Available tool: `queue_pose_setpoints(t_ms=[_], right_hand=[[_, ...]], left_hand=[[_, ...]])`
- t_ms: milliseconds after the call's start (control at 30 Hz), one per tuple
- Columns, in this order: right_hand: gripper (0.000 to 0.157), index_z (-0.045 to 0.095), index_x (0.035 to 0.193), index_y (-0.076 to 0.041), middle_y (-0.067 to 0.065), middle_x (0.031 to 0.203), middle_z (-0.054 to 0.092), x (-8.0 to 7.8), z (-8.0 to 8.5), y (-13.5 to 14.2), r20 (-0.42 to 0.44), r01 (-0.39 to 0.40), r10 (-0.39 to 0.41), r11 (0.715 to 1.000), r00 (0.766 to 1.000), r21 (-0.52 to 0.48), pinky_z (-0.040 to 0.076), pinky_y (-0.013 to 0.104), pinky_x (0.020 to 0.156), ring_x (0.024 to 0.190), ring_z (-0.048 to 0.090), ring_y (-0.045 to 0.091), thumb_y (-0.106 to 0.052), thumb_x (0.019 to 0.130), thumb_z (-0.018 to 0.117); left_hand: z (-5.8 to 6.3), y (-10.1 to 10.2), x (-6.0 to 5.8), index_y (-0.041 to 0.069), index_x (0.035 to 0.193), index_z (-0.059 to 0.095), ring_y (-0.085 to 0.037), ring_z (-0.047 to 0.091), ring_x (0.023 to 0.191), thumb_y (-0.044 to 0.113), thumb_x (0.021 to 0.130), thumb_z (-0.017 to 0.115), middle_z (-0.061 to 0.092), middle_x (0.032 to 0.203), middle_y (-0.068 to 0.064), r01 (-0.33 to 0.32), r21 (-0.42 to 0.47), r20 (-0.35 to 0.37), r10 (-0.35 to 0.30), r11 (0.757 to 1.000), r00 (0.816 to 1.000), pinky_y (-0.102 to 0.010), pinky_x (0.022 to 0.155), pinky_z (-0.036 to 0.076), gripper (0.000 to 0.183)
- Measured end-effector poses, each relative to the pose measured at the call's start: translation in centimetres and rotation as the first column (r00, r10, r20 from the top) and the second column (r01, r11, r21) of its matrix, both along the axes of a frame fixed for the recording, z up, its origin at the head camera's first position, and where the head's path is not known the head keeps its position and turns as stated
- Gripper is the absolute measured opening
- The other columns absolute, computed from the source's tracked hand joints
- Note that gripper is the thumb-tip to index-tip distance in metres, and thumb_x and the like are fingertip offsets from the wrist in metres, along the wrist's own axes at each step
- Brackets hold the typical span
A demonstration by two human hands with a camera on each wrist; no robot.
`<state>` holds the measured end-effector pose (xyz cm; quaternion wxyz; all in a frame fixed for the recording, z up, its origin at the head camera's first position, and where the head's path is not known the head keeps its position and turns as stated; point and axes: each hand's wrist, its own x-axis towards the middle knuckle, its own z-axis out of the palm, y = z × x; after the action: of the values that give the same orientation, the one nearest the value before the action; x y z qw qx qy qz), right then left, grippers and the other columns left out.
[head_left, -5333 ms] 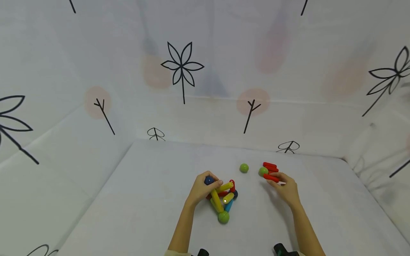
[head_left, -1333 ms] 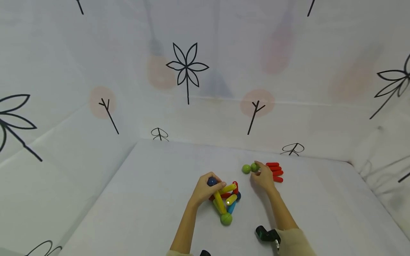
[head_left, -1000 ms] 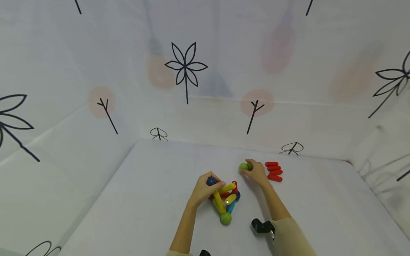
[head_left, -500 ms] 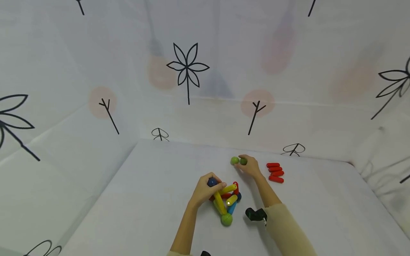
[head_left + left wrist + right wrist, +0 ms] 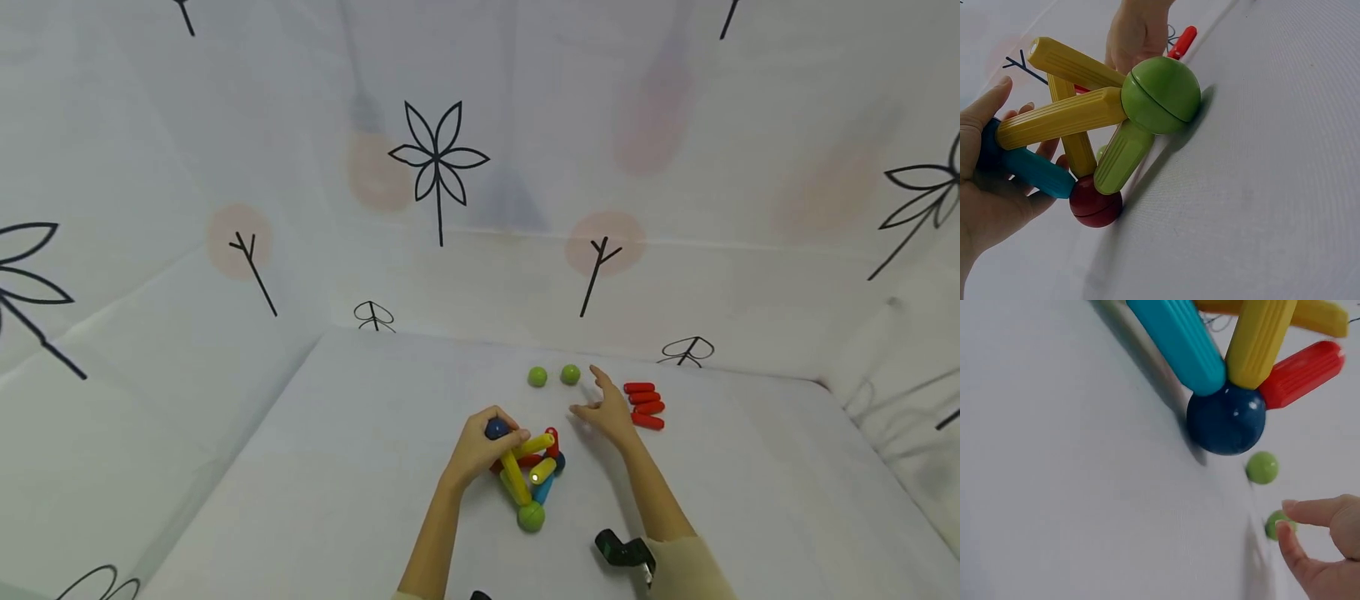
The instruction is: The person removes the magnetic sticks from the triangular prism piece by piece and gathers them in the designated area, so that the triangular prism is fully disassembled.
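My left hand grips a toy model of grooved plastic rods and balls by its blue ball, fingers behind and thumb across. Yellow rods and a blue rod join a larger green ball, a red ball and a dark blue ball. The model's lower balls are close over the white table. My right hand, thumb and fingers spread, holds nothing. Two loose green balls lie just left of its fingertips.
Several red rods lie in a stack-like row right of my right hand. Behind the white table rises a pale cloth wall with plant drawings. A dark wrist-worn device is on my right forearm.
My right hand laid a red rod with the others, then slid the green balls left and farther back, let go and drew back right. My left hand keeps its grip on the model.
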<state>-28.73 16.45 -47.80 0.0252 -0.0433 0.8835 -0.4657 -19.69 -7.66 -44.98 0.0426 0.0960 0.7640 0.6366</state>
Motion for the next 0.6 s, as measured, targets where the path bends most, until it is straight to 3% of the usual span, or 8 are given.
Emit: queue_pose_setpoints(t_ms=[200, 367, 500, 600], right_hand=[[0.065, 0.032, 0.143, -0.003, 0.03, 0.137, 0.04, 3.9, 2.3, 0.4, -0.006, -0.064, 0.064, 0.994, 0.998, -0.083, 0.049, 0.045, 0.088, 0.101, 0.061, 0.038, -0.019, 0.089, 0.064], [0.049, 0.044, 0.136, -0.004, 0.028, 0.126, 0.052, 6.6, 3.7, -0.7, -0.094, -0.185, 0.173, 0.973, 0.98, -0.136, 0.054, 0.03, 0.075, 0.098, 0.06, 0.039, -0.021, 0.092, 0.06], [0.045, 0.05, 0.132, -0.006, 0.025, 0.119, 0.057, 7.9, 4.0, -2.1, -0.211, -0.267, 0.251, 0.962, 0.945, -0.052, 0.052, 0.023, 0.069, 0.088, 0.061, 0.03, -0.019, 0.091, 0.061], [0.044, 0.054, 0.13, -0.007, 0.022, 0.115, 0.059, 8.5, 3.9, -2.9, -0.271, -0.308, 0.302, 0.951, 0.914, 0.019, 0.051, 0.022, 0.065, 0.078, 0.057, 0.017, -0.017, 0.088, 0.066]], left_hand=[[-0.8, -0.1, -0.2, 0.007, 0.102, 0.056, -0.018, 0.056, 0.079, 0.033, 0.082, 0.071, 0.06, 0.094, -0.007, -0.028, -0.012, -0.026, 0.027, 1.0, 0.999, -0.029, 0.063, 0.052, 0.035], [-0.9, -0.3, 0.0, 0.004, 0.113, 0.052, -0.018, 0.06, 0.083, 0.031, 0.083, 0.072, 0.066, 0.095, -0.008, -0.014, 0.007, -0.037, 0.015, 1.0, 0.999, -0.029, 0.069, 0.054, 0.045], [-0.9, -0.6, 0.1, 0.0, 0.117, 0.051, -0.017, 0.062, 0.083, 0.027, 0.082, 0.072, 0.067, 0.098, -0.009, -0.013, 0.013, -0.07, 0.014, 1.0, 0.997, -0.028, 0.072, 0.054, 0.049], [-0.8, -0.6, 0.2, 0.0, 0.114, 0.055, -0.017, 0.06, 0.08, 0.025, 0.081, 0.073, 0.066, 0.098, -0.01, -0.03, 0.01, -0.118, 0.031, 1.0, 0.993, -0.026, 0.066, 0.054, 0.045]])
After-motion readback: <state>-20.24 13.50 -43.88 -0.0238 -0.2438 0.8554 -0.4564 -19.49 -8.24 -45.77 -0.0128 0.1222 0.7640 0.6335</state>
